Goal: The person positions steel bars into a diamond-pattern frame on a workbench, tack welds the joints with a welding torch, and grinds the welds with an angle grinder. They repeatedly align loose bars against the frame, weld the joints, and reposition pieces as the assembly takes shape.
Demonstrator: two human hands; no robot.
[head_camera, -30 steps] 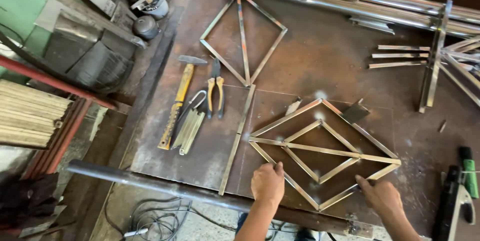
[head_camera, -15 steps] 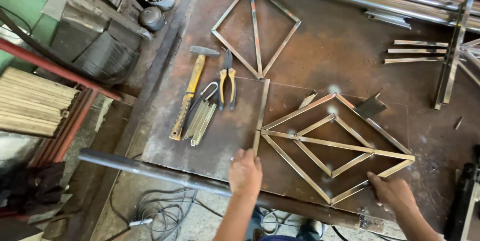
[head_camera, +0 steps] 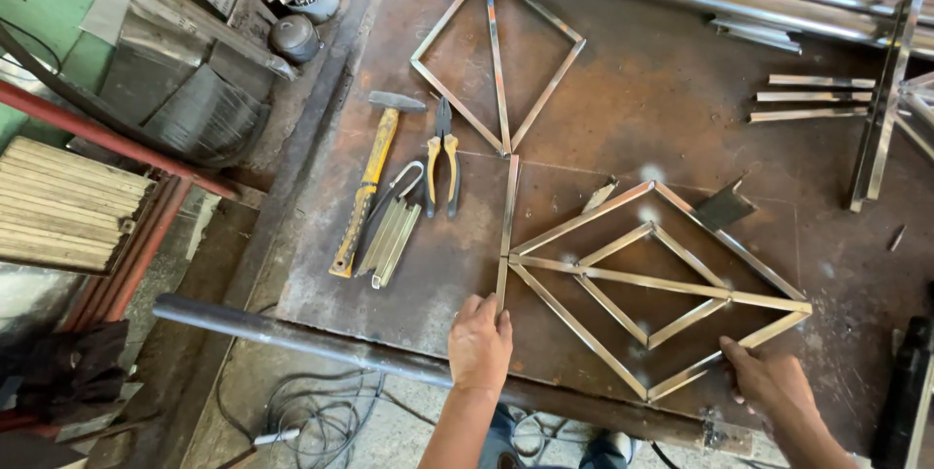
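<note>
While the left hand [head_camera: 479, 341] has slid off the diamond frame [head_camera: 654, 289] onto the straight bar [head_camera: 505, 235], fingers closed on its end, right hand [head_camera: 769, 379] stays pressed flat on the frame's lower edge, steadying it on the steel table [head_camera: 681, 119].

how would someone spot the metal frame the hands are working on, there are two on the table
Start at the rusty brown steel table. Near its front edge lies the large diamond-shaped frame of silvery metal strips, between the left hand and the right hand. Unlike the smaller plain diamond frame farther back, it has a second, smaller diamond nested inside it.
</note>
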